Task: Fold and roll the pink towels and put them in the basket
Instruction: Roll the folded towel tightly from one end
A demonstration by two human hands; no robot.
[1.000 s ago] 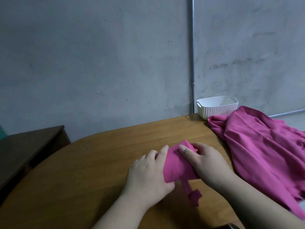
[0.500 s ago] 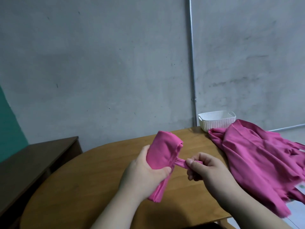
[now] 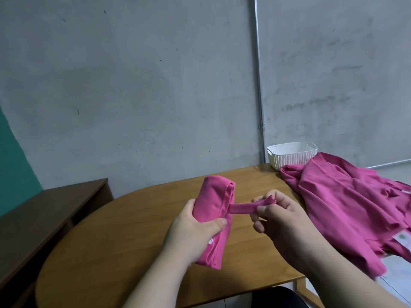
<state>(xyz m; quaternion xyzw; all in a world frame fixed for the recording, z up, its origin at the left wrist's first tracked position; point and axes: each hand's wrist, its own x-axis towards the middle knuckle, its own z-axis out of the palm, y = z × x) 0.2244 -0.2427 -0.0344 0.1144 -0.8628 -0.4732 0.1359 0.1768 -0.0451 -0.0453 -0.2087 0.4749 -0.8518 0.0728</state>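
The left hand (image 3: 191, 232) grips the rolled pink towel (image 3: 213, 203) above the table (image 3: 124, 236). The right hand (image 3: 282, 218) pinches its strip (image 3: 242, 207) between curled fingers (image 3: 262, 210). The basket (image 3: 291, 155) stands far right.

Grey wall (image 3: 155, 85) w/ pipe (image 3: 258, 63) (teal strip (image 3: 13, 165) left).

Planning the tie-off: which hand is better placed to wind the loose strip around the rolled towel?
Right, probably. The right hand pinches the free end of the strip, while the left hand grips the rolled towel and steadies it.

Wooden table (image 3: 124, 241), dark bench (image 3: 44, 210) (far left)
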